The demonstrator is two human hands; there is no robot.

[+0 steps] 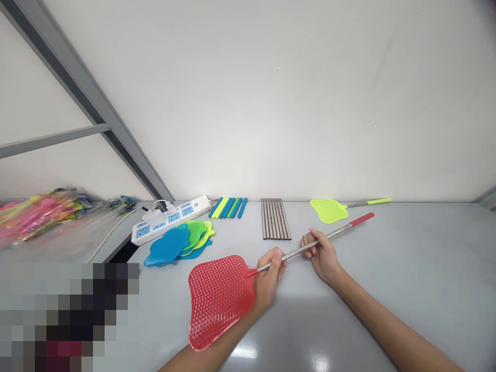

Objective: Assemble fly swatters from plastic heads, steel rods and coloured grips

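Observation:
A red fly swatter [220,297] with a metal telescopic shaft and a red grip is held aslant over the table. My left hand [268,279] is closed round the shaft just behind the perforated head, thumb on top. Farther up, my right hand [321,253] grips the same shaft with fingers curled, short of the red grip at the far right end. Beyond my right hand a yellow-green fly swatter [329,211] lies on the table. Between my hands and the wall is a row of metal tubes [275,219].
Blue, green and yellow swatter heads [170,245] lie stacked at left. Coloured grips [228,207] lie in a row near the wall. A white power strip [170,219] with plugs stands behind the heads. Plastic-bagged items [46,214] lie at far left, past a grey frame post [104,108].

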